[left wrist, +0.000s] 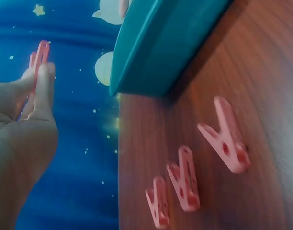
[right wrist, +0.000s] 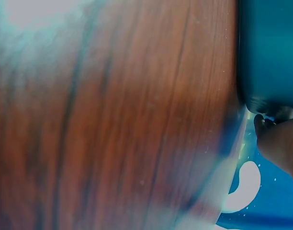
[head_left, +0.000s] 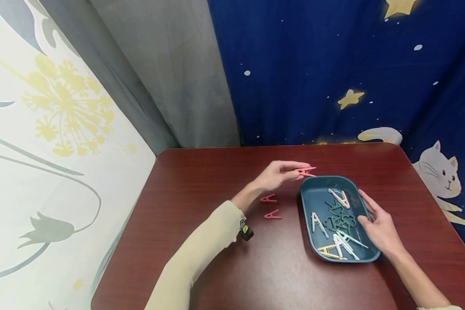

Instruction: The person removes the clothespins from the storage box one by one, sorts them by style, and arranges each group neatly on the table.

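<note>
Near the tray's far left corner, my left hand [head_left: 277,175] pinches a pink clothespin [head_left: 306,171] between thumb and fingers, above the table. The blue-green tray [head_left: 313,199] has my right hand [head_left: 383,230] on its right side, thumb over the rim and fingers along the outer wall. Inside lie several white, cream and pale green clothespins [head_left: 342,246] and some dark green ring-shaped pieces [head_left: 335,223]. Left of the tray, two pink clothespins [head_left: 272,215] show in the head view; the left wrist view shows three pink clothespins [left wrist: 228,136] lying on the table.
The dark red wooden table [head_left: 193,189] has rounded corners. Behind it hang a grey curtain [head_left: 178,64] and a blue curtain [head_left: 294,86] with stars and a cat. A patterned white panel [head_left: 42,181] stands at the left.
</note>
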Motion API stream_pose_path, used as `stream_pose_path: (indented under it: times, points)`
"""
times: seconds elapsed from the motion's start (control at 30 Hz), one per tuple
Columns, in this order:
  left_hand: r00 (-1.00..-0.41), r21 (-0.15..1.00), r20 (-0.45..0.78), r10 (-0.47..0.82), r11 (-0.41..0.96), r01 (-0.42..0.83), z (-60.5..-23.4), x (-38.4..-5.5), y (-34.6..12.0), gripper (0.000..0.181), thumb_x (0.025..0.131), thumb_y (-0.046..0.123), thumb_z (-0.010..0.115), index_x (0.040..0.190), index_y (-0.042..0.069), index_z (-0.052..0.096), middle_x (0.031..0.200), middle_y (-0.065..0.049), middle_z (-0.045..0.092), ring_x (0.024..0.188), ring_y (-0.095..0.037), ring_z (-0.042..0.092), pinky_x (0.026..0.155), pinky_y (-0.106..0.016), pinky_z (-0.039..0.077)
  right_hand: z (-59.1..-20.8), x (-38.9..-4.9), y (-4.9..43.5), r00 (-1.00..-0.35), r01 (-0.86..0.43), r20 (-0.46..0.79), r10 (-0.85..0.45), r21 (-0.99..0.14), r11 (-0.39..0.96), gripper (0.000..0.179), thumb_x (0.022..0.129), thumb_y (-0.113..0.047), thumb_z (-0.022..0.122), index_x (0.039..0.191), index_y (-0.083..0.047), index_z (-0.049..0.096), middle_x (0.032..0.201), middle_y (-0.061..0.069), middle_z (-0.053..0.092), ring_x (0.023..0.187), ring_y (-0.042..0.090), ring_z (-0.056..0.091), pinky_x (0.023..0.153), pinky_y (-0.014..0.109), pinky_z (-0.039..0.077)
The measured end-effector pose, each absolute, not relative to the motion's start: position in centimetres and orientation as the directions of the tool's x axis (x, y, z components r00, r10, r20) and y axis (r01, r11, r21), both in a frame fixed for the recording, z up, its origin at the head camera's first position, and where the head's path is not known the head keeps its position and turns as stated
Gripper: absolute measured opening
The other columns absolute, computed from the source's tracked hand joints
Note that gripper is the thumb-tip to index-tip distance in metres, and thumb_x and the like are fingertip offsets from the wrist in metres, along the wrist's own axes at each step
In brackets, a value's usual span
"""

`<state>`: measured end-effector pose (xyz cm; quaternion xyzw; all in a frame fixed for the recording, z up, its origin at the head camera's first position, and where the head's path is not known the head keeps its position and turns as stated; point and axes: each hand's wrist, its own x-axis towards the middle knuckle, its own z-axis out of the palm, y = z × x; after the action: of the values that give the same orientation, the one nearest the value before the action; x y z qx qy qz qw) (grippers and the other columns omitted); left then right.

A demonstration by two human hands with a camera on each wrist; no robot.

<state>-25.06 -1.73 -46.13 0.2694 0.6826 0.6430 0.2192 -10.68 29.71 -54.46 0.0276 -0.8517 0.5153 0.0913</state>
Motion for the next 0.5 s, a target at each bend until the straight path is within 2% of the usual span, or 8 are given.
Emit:
stream_pose_path:
  times: [0.1, 0.2, 0.33, 0.37, 0.5]
  points:
    - [-0.808, 0.996, 0.049, 0.587, 0.03, 0.082, -46.4, -24.2, -3.2, 0.037, 0.105, 0.004, 0.064, 0.141, 0.011, 0.07, 0.135, -0.008, 0.072, 0.114, -0.024, 0.073, 0.1, -0.038, 0.058, -54.5, -10.7, 29.7, -0.982, -0.142, 0.185, 0.048, -0.874, 0.465, 0.075, 0.098, 0.012, 0.056, 0.166, -0.009, 0.035, 0.153, 0.038, 0.045, 0.12, -0.015, 0.049, 0.084, 0.002, 0.045]
    - [-0.867, 0.994, 0.053, 0.495, 0.06, 0.095, -46.8, -23.1, -4.7, 0.034, 0.104, 0.009, 0.068, 0.137, 0.016, 0.074, 0.128, -0.006, 0.075, 0.105, -0.015, 0.076, 0.095, -0.037, 0.06, -54.5, -10.8, 29.8, -0.981, -0.144, 0.189, 0.051, -0.873, 0.466, 0.075, 0.097, 0.012, 0.056, 0.166, -0.01, 0.035, 0.153, 0.038, 0.045, 0.12, -0.016, 0.049, 0.085, 0.002, 0.045]
    - [-0.917, 0.994, 0.06, 0.395, 0.064, 0.092, -47.7, -21.1, -6.6, 0.03, 0.103, 0.013, 0.069, 0.132, 0.017, 0.077, 0.122, -0.004, 0.077, 0.104, -0.02, 0.077, 0.096, -0.046, 0.059, -54.5, -10.8, 29.8, -0.981, -0.14, 0.185, 0.052, -0.873, 0.468, 0.075, 0.098, 0.011, 0.056, 0.166, -0.01, 0.035, 0.153, 0.038, 0.045, 0.12, -0.015, 0.049, 0.085, 0.002, 0.044]
    - [-0.924, 0.99, 0.07, 0.375, 0.084, 0.109, -48.0, -20.5, -7.0, 0.029, 0.103, 0.013, 0.07, 0.131, 0.016, 0.077, 0.121, -0.003, 0.077, 0.104, -0.021, 0.077, 0.095, -0.048, 0.059, -54.5, -10.7, 29.8, -0.982, -0.138, 0.182, 0.051, -0.873, 0.468, 0.075, 0.098, 0.011, 0.056, 0.166, -0.011, 0.035, 0.153, 0.038, 0.045, 0.12, -0.015, 0.049, 0.085, 0.002, 0.045]
    - [-0.947, 0.931, 0.146, 0.287, 0.283, 0.23, -49.4, -18.4, -8.6, 0.024, 0.104, 0.018, 0.07, 0.125, 0.016, 0.08, 0.118, 0.005, 0.078, 0.106, -0.014, 0.074, 0.091, -0.039, 0.062, -54.4, -10.7, 29.7, -0.983, -0.134, 0.178, 0.051, -0.872, 0.471, 0.074, 0.098, 0.011, 0.056, 0.166, -0.01, 0.035, 0.153, 0.037, 0.045, 0.12, -0.016, 0.048, 0.085, 0.002, 0.044]
